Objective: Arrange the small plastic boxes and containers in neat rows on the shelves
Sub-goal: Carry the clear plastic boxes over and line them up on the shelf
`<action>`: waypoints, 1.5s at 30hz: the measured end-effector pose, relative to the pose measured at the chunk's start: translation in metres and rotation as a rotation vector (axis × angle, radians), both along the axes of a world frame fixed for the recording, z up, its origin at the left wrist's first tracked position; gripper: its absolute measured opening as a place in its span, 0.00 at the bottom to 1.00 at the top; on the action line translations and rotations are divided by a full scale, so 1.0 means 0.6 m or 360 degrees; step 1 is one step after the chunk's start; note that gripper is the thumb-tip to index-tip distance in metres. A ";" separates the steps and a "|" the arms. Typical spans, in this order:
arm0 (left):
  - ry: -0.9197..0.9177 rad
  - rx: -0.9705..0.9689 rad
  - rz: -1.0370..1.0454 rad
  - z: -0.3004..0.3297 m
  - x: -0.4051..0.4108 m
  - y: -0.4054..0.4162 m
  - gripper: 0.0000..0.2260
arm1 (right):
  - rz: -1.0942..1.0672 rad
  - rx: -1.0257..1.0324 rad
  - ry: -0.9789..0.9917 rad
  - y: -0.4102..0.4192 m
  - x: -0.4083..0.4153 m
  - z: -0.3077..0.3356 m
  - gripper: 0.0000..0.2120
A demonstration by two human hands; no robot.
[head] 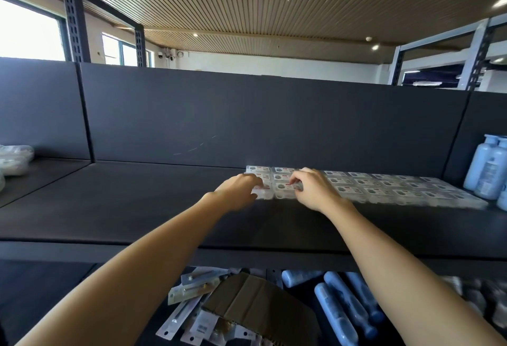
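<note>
Several small clear plastic boxes (384,189) with printed labels lie in three neat rows on the dark shelf (137,203), running from the middle to the right. At the rows' left end my left hand (238,190) holds the front corner box (262,193) with curled fingers. My right hand (312,189) pinches the neighbouring front-row box (284,189) just to its right. Both hands partly hide those boxes.
Pale blue bottles (487,170) stand at the shelf's right end. White bagged items (13,159) lie at the far left. On the lower shelf are a cardboard box (255,307), flat carded packs (189,299) and lying blue bottles (343,307). A dark back panel (247,118) closes the shelf behind.
</note>
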State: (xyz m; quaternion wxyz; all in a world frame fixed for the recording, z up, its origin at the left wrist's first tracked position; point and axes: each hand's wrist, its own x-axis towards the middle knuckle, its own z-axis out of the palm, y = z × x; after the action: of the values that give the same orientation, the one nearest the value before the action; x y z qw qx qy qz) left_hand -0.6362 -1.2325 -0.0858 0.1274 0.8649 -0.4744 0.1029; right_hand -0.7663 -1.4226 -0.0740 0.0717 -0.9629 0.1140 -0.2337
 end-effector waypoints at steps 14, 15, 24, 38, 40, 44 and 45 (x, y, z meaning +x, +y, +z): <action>-0.0018 -0.0093 0.0103 -0.013 0.009 -0.035 0.16 | -0.0191 -0.0127 0.0000 0.024 0.007 -0.026 0.13; -0.0012 -0.0083 0.0107 -0.012 0.007 -0.035 0.16 | -0.0192 -0.0125 0.0010 0.024 0.007 -0.026 0.13; 0.0143 -0.0147 0.0082 0.016 0.009 0.032 0.17 | -0.0242 -0.0034 0.0198 0.075 -0.002 -0.001 0.17; 0.0084 -0.0165 0.0282 0.024 -0.003 0.372 0.09 | 0.0239 0.0115 0.0093 0.392 0.032 0.012 0.14; 0.0079 -0.0133 0.0314 0.020 -0.006 0.436 0.07 | 0.0316 0.0125 0.0094 0.455 0.044 0.009 0.13; 0.0164 -0.0059 0.0413 0.007 -0.003 0.580 0.08 | 0.0503 0.0160 0.0084 0.589 0.072 -0.001 0.12; 0.0194 -0.0081 0.0431 0.004 -0.002 0.619 0.10 | 0.0556 0.0168 0.0085 0.624 0.079 -0.003 0.12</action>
State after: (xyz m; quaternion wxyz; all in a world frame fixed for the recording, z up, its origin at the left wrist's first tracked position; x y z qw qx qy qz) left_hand -0.6375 -0.8612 -0.0832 0.1627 0.9222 -0.3419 0.0785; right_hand -0.7189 -1.0481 -0.0758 0.1585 -0.9689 -0.0412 -0.1858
